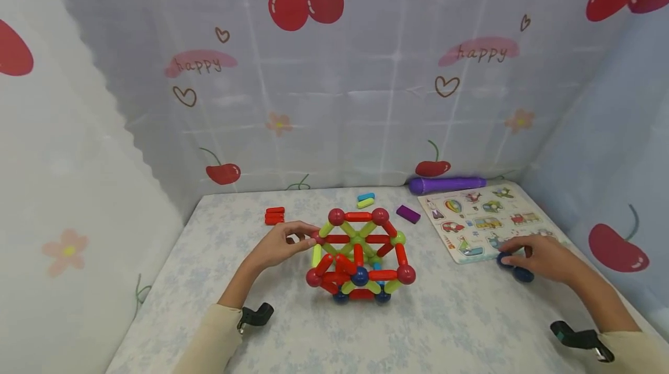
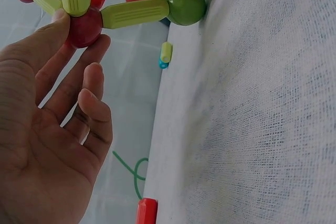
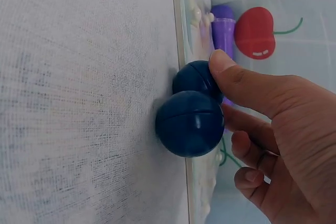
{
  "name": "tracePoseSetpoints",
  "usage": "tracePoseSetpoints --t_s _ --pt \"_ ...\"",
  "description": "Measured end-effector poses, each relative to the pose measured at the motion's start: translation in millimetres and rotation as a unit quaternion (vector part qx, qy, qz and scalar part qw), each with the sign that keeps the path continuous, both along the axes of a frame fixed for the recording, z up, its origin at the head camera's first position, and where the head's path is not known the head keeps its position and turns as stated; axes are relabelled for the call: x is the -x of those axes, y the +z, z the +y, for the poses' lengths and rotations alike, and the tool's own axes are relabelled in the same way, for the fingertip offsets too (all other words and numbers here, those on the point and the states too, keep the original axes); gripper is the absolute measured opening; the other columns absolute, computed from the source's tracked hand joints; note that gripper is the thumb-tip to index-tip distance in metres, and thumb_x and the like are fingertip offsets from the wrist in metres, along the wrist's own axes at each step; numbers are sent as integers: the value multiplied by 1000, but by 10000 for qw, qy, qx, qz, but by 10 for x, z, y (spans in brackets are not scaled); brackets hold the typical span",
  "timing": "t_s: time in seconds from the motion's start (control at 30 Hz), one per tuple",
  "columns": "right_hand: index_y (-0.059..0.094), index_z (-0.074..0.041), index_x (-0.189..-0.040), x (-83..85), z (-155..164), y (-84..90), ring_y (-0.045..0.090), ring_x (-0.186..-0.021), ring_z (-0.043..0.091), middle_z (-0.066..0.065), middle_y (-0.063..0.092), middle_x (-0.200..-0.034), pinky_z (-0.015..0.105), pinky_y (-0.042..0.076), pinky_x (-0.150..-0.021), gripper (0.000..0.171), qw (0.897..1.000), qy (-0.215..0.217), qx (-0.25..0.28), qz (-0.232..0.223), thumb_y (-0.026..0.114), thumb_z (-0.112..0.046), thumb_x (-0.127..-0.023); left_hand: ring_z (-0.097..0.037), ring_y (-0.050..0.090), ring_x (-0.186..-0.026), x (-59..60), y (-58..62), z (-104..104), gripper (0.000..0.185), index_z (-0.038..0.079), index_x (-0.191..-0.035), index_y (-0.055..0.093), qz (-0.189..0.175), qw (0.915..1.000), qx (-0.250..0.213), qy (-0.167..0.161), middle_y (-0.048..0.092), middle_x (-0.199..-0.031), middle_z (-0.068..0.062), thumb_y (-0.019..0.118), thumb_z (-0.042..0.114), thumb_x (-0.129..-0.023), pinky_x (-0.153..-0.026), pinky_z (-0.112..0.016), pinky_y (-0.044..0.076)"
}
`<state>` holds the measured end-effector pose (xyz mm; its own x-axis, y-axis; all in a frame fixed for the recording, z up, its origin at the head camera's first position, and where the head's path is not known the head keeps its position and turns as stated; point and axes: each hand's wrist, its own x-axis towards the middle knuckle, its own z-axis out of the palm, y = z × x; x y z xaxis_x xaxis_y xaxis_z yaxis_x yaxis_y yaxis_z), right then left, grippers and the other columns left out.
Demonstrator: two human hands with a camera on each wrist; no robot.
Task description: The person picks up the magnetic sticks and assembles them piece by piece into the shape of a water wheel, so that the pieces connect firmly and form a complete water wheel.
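Observation:
A frame of magnetic rods and balls [image 1: 358, 239], in red, yellow-green, blue and dark blue, stands mid-table. At its left side my left hand [image 1: 279, 244] pinches a dark red ball [image 2: 86, 29] between thumb and fingertips; yellow-green rods and a red rod meet at that ball. On the right of the table, two dark blue balls lie side by side. My right hand [image 1: 543, 258] has thumb and fingers on the farther blue ball [image 3: 195, 80]. The nearer blue ball [image 3: 189, 125] touches it and sits outside the fingers' grip.
Behind the right hand lies a picture puzzle board [image 1: 444, 240], with a purple tube [image 1: 449, 184] along its back edge. Loose red rods [image 1: 274, 216], a yellow-green rod [image 1: 365, 203], a light blue rod [image 1: 366, 196] and a purple block [image 1: 408, 214] lie behind the frame. Curtains enclose the table.

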<state>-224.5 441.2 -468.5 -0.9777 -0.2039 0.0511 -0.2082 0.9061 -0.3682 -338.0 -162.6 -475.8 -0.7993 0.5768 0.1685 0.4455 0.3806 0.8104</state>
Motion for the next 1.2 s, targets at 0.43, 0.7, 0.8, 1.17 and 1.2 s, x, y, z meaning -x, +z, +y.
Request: tracePoseSetpoints --t_s 0.43,0.7,0.8,1.17,1.2 --pt "82 -12 -119 13 -805 485 42 -71 5 -10 64 -86 26 34 -55 37 9848 252 216 1707 92 -23 -86 -22 62 -103 -47 43 -19 32 17 -132 77 -29 10000 44 10 76 -119 1 76 29 -102 -78 -30 54" --pt "82 -18 -120 42 -2063 962 50 -73 5 -15 67 -91 24 43 -59 44 9319 1894 1656 2611 95 -7 -79 -22 63 -102 -29 -3 5 33 17 -132 77 -27 10000 34 24 76 -120 1 77 31 -102 -79 -30 55" --pt "81 -17 -121 86 -2435 966 53 -74 7 -11 71 -97 25 45 -59 40 9216 2441 2002 2257 93 -8 -84 -22 63 -102 -18 -2 21 34 17 -132 77 4 10000 61 -1 76 -120 2 77 31 -102 -79 -30 55" --pt "80 -16 -123 200 -3176 803 69 -96 14 -6 78 -117 30 58 -75 34 9108 3096 2234 1571 89 -24 -91 -20 63 -101 -24 2 5 33 17 -133 76 145 9999 65 -50 76 -122 1 75 30 -103 -81 -30 56" --pt "81 -17 -123 199 -3189 798 70 -101 13 -6 78 -118 29 59 -79 35 9126 3061 2213 1562 89 -24 -91 -20 63 -102 -28 9 4 33 17 -133 76 148 9999 66 -56 76 -122 1 75 30 -103 -81 -31 56"
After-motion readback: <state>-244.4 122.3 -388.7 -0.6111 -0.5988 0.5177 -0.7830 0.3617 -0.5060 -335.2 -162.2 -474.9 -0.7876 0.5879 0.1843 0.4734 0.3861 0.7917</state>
